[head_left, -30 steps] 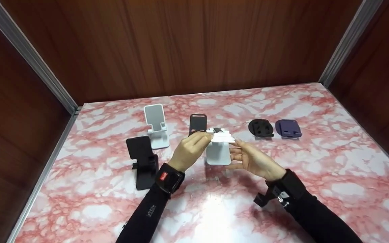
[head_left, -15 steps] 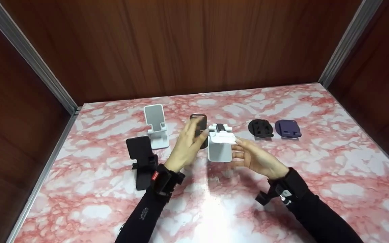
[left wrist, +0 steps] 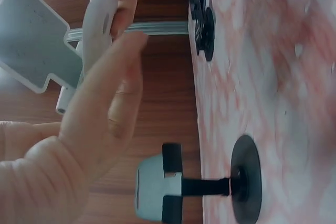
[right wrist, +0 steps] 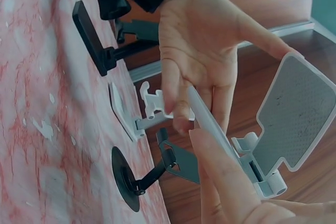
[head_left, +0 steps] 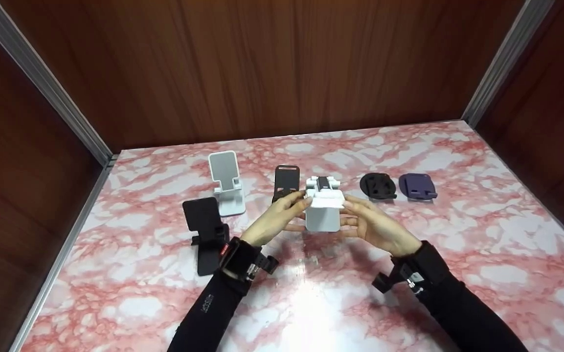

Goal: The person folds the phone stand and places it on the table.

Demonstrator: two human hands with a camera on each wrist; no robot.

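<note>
a marbled red-and-white desk fills the lower view, its near edge cut off. the black left sleeve carries pale lettering, too small to read. the left hand and right hand hold a white stand between thumbs and fingers, raised over the desk's middle, some fingers hidden behind it. 5 other stands are around: a black stand and grey-faced stand at left, a dark stand partly covered by the left hand, a round black stand and purple stand at right. a red label on the left wrist is illegible
</note>
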